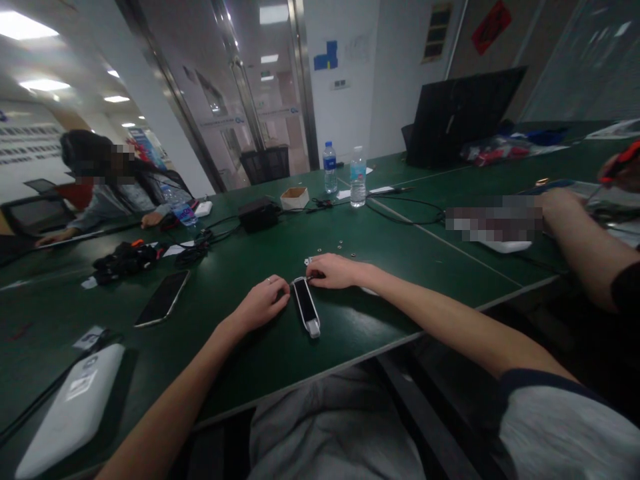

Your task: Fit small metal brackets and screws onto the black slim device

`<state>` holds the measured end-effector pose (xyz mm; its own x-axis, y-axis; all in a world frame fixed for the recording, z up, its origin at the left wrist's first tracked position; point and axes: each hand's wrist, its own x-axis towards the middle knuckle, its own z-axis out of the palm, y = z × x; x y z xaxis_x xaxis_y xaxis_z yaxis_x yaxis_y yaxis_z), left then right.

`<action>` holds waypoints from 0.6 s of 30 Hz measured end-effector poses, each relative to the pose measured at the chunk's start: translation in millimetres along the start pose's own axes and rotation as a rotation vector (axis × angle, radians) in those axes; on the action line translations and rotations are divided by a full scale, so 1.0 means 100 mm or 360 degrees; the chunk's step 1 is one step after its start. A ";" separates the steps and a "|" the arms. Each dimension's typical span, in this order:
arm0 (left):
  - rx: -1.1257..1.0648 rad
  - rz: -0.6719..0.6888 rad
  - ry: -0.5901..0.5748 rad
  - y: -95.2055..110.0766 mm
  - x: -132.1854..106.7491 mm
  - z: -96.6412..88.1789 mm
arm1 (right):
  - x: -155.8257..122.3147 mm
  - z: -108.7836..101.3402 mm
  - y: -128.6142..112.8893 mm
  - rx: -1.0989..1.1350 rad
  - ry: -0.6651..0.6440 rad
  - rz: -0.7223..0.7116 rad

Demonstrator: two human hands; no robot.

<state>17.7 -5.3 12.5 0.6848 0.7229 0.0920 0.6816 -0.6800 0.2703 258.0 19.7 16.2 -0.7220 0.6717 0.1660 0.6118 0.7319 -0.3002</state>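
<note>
Two hands: left hand point(263, 303) curled into a loose fist, knuckles up, just beside the device's far end; right hand point(334, 270) lies palm down with fingertips at that same end, and I cannot tell whether they pinch it
Device point(306, 307): slim black bar with a white rim, flat on the green table point(400, 267), between the two hands
Axis: long axis runs away from the person, near end swung slightly right; white cap points toward the table edge
Around: phone point(163, 298) to the left, well apart; white pack point(70, 410) near left; small rings point(345, 248) just beyond the right hand; bottles point(357, 177), box point(295, 197) and adapter point(259, 215) farther back
In the way: both hands crowd the far end
Hidden: far tip under fingers; pack cut by the frame; a co-worker's arm point(575, 233) at right, partly blurred
</note>
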 end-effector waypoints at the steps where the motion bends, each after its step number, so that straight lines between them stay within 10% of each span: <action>1: -0.0004 -0.0001 0.0002 0.00 0.00 0.00 | 0.00 0.00 0.00 0.0005 0.0001 0.0001; 18: 0.0050 -0.0120 0.0102 0.01 -0.01 0.02 | 0.00 0.01 -0.01 -0.0031 0.0011 -0.0008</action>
<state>18.1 -6.5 11.0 0.6141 0.7778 0.1340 0.7389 -0.6262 0.2488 256.8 18.8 15.9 -0.7227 0.6689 0.1740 0.6145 0.7371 -0.2811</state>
